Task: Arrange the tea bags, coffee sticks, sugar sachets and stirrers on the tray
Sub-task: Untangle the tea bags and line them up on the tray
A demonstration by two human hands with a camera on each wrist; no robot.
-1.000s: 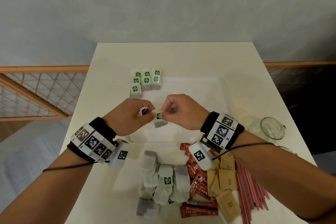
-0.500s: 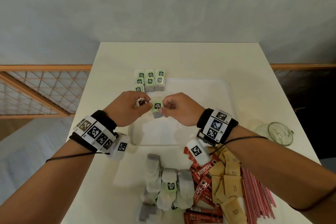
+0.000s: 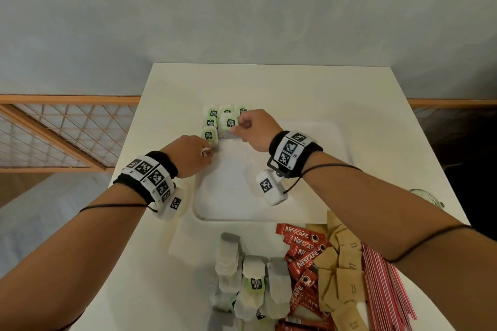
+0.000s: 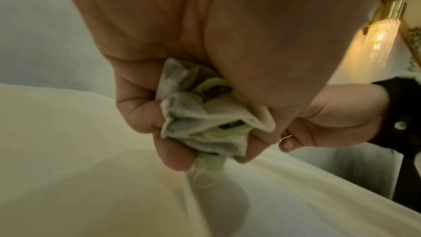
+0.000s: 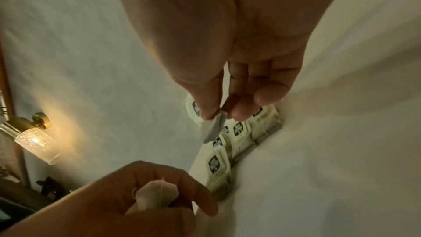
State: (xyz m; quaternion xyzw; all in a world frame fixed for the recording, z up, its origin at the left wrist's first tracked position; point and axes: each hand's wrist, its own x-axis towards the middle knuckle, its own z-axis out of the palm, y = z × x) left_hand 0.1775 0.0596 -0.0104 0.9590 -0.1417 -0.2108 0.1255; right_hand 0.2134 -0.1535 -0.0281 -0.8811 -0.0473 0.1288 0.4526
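A white tray (image 3: 317,212) lies mid-table. Several green-tagged tea bags (image 3: 210,122) stand in rows at its far left corner. My right hand (image 3: 243,126) pinches one tea bag (image 3: 228,126) by its edge just above that group; the right wrist view shows thumb and finger on the tea bag (image 5: 213,129). My left hand (image 3: 207,152), at the tray's left rim, grips a crumpled bunch of tea bags (image 4: 205,118). Loose tea bags (image 3: 252,285), red coffee sticks (image 3: 304,263), brown sugar sachets (image 3: 341,271) and red stirrers (image 3: 384,287) lie near the table's front.
A glass jar (image 3: 427,197) lies at the table's right edge, partly behind my right forearm. A wooden railing with mesh (image 3: 61,131) runs left of the table. The table (image 3: 269,83) ends at a grey wall beyond.
My right hand carried the tea bag from the tray's middle out to the far left group. My left hand moved forward and slightly right to the tray's left rim, its bunch held.
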